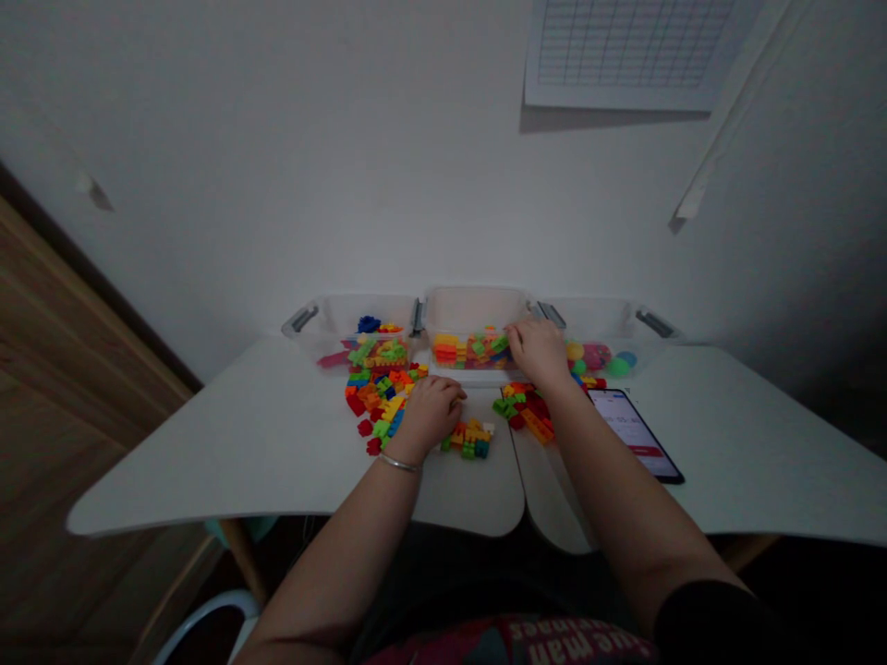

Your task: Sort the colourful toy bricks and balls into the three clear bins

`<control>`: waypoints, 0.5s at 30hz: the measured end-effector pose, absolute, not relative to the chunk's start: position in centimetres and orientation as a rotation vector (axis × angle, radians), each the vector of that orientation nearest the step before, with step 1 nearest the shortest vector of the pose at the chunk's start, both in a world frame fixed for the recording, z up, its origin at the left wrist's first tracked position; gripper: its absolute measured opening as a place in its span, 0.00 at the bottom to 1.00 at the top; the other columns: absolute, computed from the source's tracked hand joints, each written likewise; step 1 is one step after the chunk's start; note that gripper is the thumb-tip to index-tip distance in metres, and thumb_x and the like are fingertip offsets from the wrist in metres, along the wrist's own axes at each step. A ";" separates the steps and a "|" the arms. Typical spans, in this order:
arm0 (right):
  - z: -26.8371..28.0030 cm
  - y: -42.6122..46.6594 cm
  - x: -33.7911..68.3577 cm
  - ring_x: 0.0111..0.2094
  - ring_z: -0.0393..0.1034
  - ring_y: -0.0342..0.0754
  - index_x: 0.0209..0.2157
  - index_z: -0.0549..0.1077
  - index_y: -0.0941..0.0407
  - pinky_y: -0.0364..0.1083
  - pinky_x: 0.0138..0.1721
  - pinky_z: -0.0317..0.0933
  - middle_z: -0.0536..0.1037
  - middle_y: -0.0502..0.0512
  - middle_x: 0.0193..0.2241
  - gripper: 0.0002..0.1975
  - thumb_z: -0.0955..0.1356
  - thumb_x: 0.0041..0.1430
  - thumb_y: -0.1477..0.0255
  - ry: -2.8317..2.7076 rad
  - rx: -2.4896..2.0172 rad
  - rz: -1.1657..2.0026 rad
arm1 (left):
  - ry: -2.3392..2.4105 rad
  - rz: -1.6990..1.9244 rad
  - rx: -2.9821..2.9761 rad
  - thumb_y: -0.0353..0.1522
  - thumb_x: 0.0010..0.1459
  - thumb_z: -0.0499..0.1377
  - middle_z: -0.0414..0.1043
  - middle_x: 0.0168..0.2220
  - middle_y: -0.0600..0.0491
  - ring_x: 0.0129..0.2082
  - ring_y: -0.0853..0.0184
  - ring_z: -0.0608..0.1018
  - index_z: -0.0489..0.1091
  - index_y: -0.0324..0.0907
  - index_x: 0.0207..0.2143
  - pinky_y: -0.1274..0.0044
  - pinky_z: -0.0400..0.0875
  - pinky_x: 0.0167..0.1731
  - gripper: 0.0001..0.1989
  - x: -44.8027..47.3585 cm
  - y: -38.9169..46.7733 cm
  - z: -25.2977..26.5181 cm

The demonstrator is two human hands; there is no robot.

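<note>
My left hand (432, 410), a bangle on its wrist, is low over the table beside a loose pile of colorful toy building blocks (378, 397). Its fingers are bent together, and anything in them is hidden. Just right of it sits a small cluster of joined blocks (471, 438), mostly orange, yellow and green. At the right side of the middle clear plastic box (478, 309), my right hand (539, 353) has its fingers curled over the rim, close to a green block (499, 344). I cannot see what those fingers hold.
Another clear box (333, 314) with blocks stands left, and a third (596, 314) with colored balls stands right. More blocks (533, 416) lie under my right forearm, next to a lit phone (634, 432). A seam splits the white table (228, 443); a wall stands behind.
</note>
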State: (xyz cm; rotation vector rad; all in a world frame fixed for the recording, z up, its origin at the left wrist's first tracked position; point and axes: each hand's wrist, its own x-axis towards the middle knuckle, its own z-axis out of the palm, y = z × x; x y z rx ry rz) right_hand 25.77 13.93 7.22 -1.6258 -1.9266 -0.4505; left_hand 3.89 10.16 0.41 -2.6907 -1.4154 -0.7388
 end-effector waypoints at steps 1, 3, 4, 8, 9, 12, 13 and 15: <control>7.2 13.8 25.7 0.40 0.71 0.57 0.36 0.78 0.60 0.55 0.48 0.57 0.80 0.63 0.36 0.19 0.57 0.66 0.69 -1.933 -1.621 -0.468 | -1.418 -0.737 -2.689 0.28 0.56 0.57 0.76 0.46 0.51 0.48 0.60 0.72 0.75 0.43 0.40 0.66 0.64 0.53 0.10 3.9 10.2 0.4; 7.0 13.7 25.7 0.41 0.70 0.57 0.36 0.77 0.60 0.56 0.49 0.57 0.80 0.63 0.36 0.19 0.57 0.66 0.69 -1.938 -1.589 -0.471 | -1.422 -0.733 -2.687 0.28 0.56 0.57 0.76 0.46 0.51 0.48 0.60 0.72 0.76 0.43 0.40 0.66 0.64 0.54 0.11 3.9 10.2 0.4; 6.9 13.6 25.6 0.41 0.70 0.57 0.37 0.77 0.60 0.56 0.50 0.57 0.80 0.63 0.37 0.19 0.58 0.66 0.68 -1.937 -1.563 -0.464 | -1.423 -0.732 -2.686 0.28 0.56 0.57 0.76 0.46 0.51 0.48 0.60 0.72 0.76 0.43 0.40 0.66 0.64 0.54 0.11 3.9 10.2 0.4; 6.2 13.0 25.0 0.47 0.68 0.57 0.46 0.74 0.59 0.58 0.57 0.52 0.77 0.62 0.45 0.17 0.60 0.65 0.66 -1.894 -1.435 -0.436 | -1.412 -0.731 -2.694 0.28 0.56 0.57 0.76 0.46 0.51 0.48 0.61 0.72 0.75 0.43 0.39 0.66 0.63 0.54 0.10 3.9 10.2 0.4; 6.0 12.6 24.8 0.49 0.67 0.57 0.48 0.73 0.59 0.58 0.58 0.51 0.76 0.63 0.47 0.17 0.61 0.64 0.66 -1.874 -1.402 -0.435 | -1.410 -0.732 -2.696 0.28 0.56 0.57 0.76 0.46 0.51 0.48 0.61 0.72 0.75 0.43 0.39 0.66 0.63 0.54 0.10 3.9 10.2 0.5; 5.5 11.3 24.1 0.54 0.63 0.57 0.49 0.72 0.58 0.57 0.57 0.53 0.72 0.63 0.53 0.16 0.63 0.62 0.69 -1.809 -1.310 -0.457 | -1.430 -0.744 -2.690 0.28 0.56 0.56 0.76 0.45 0.50 0.48 0.61 0.72 0.74 0.43 0.41 0.66 0.63 0.54 0.11 4.0 10.0 0.6; 5.4 10.8 23.9 0.54 0.62 0.57 0.47 0.73 0.58 0.56 0.56 0.55 0.71 0.63 0.53 0.15 0.63 0.61 0.70 -1.800 -1.284 -0.467 | -1.445 -0.755 -2.685 0.28 0.57 0.56 0.75 0.45 0.50 0.48 0.61 0.73 0.74 0.42 0.43 0.66 0.64 0.54 0.12 4.0 10.0 0.7; 5.1 9.9 23.7 0.51 0.64 0.55 0.43 0.74 0.57 0.53 0.53 0.58 0.73 0.62 0.49 0.12 0.63 0.60 0.71 -1.822 -1.245 -0.472 | -1.466 -0.781 -2.682 0.28 0.58 0.55 0.75 0.45 0.49 0.48 0.62 0.73 0.72 0.42 0.47 0.67 0.65 0.53 0.14 4.1 9.9 0.8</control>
